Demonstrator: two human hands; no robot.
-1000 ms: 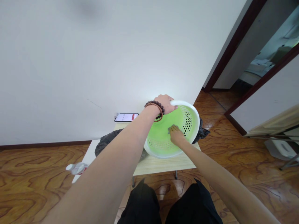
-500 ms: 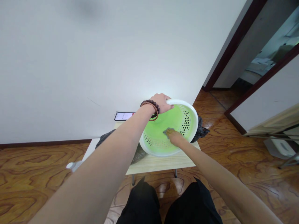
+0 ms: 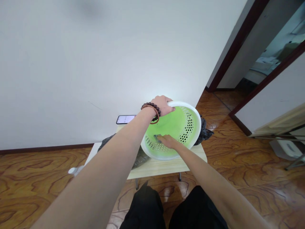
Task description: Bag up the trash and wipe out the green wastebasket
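Note:
A round basket [image 3: 197, 127] with a white rim, a green inside and perforated sides rests tilted on a small light wood table [image 3: 166, 166]. My left hand [image 3: 164, 105], with beaded bracelets at the wrist, is closed round the basket's upper left rim. Inside the basket, my right hand [image 3: 168, 141] presses a small grey cloth [image 3: 157, 138] against the lower left part of the inner surface. The cloth is mostly covered by the fingers.
A phone [image 3: 125, 119] lies at the table's back left by the white wall. Black plastic bags show right of the basket [image 3: 205, 132] and behind my left forearm [image 3: 140, 158]. A white bottle [image 3: 74, 170] is at the left. A doorway stands at the right.
My right hand has moved left inside the basket with the cloth. My left hand keeps its hold on the rim, and the basket appears slightly further left.

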